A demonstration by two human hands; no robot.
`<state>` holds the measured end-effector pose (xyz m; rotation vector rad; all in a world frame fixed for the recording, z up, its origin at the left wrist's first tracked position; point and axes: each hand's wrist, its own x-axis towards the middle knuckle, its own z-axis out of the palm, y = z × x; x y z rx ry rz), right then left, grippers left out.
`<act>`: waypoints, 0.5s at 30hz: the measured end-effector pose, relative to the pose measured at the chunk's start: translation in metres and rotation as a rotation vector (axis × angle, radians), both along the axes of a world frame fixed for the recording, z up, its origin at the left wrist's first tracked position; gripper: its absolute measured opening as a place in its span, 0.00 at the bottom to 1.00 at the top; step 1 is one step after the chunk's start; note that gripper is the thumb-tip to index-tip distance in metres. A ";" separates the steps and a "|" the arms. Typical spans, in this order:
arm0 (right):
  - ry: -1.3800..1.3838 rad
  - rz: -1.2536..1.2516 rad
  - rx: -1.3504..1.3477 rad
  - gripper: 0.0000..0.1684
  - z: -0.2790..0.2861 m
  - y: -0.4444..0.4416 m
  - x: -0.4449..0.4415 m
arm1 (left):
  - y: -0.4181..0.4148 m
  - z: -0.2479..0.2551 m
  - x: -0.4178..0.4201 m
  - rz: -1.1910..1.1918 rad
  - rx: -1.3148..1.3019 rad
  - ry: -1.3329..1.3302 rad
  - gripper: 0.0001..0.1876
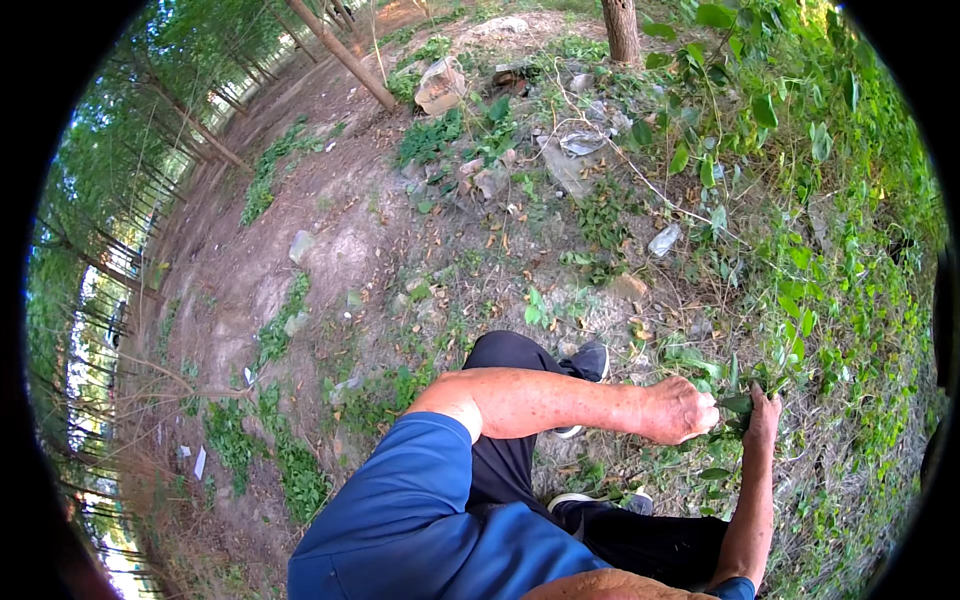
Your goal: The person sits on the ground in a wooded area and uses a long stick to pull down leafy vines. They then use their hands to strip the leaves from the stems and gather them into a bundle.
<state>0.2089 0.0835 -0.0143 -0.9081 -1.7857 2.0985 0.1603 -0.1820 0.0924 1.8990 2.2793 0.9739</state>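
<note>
My left hand (676,411) is closed in a fist at the right of the view, its fingertips against a green leaf or stem. Facing it, my right hand (762,417) grips green leaves (736,405), which fill the small gap between the two hands. Its fingers are partly hidden by the foliage. Low leafy plants (712,442) and dry stalks lie under both hands. Climbing vines (795,300) with broad leaves rise just beyond them.
Two dark shoes (589,361) stand on the ground near the hands. A crumpled plastic bottle (664,240), a large stone (440,86), plastic scraps (581,142) and a long bare stem (637,176) lie ahead. A tree trunk (621,30) stands at the top.
</note>
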 end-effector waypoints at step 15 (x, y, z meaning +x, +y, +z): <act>0.262 -0.302 -0.172 0.20 0.096 0.022 0.039 | 0.018 -0.004 0.004 -0.123 -0.032 0.076 0.08</act>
